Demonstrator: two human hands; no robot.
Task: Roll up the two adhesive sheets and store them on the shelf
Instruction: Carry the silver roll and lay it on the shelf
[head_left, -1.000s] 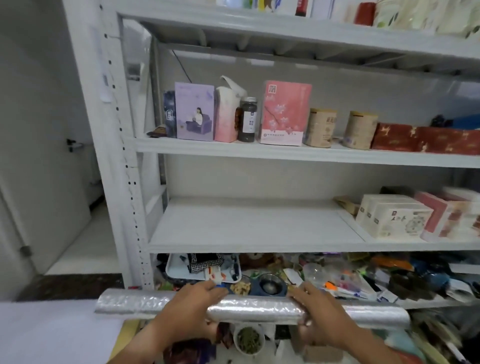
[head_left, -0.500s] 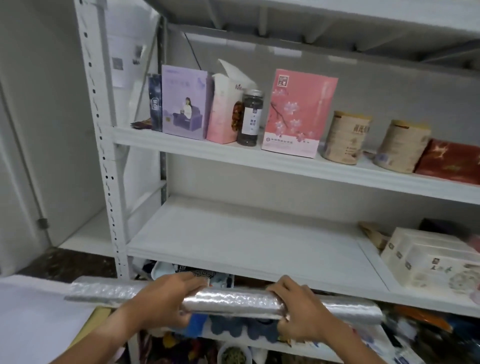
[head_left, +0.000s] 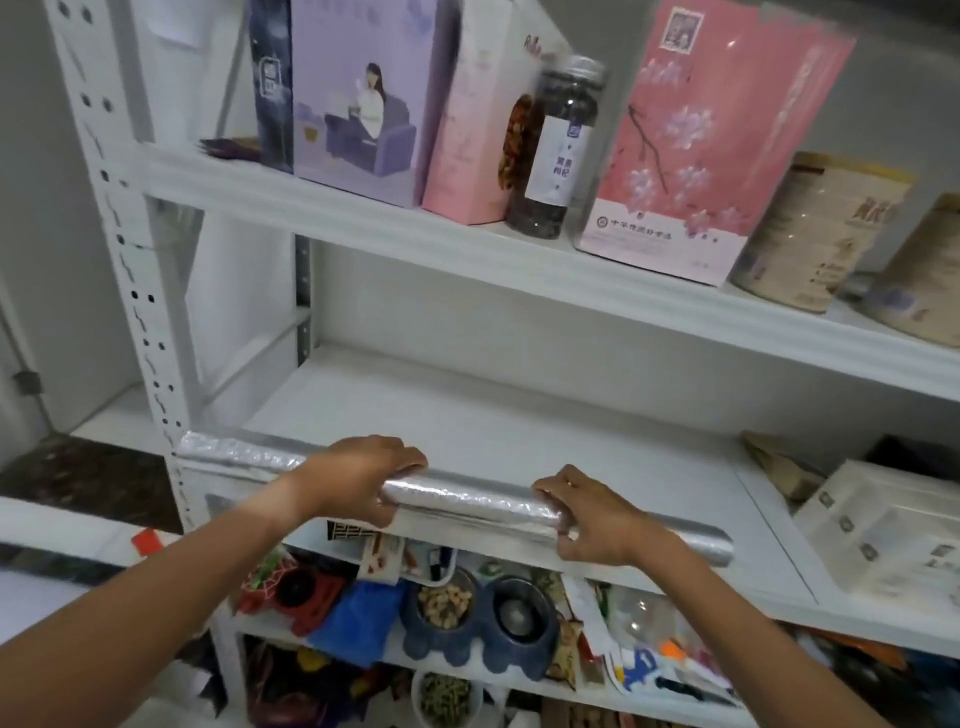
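Holding silver rolled sheet (head_left: 467, 499) level over shelf (head_left: 519, 415) front edge; left hand (head_left: 358, 480) and right hand (head_left: 597, 519) both clamped around it.

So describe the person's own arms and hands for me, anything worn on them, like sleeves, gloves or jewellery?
Both forearms are bare as far as the picture shows: no sleeves, no gloves, no watch or bracelet at either wrist. The left hand has no ring that I can see. The right hand shows a small glint on one finger that may be a thin ring, too small to be sure.
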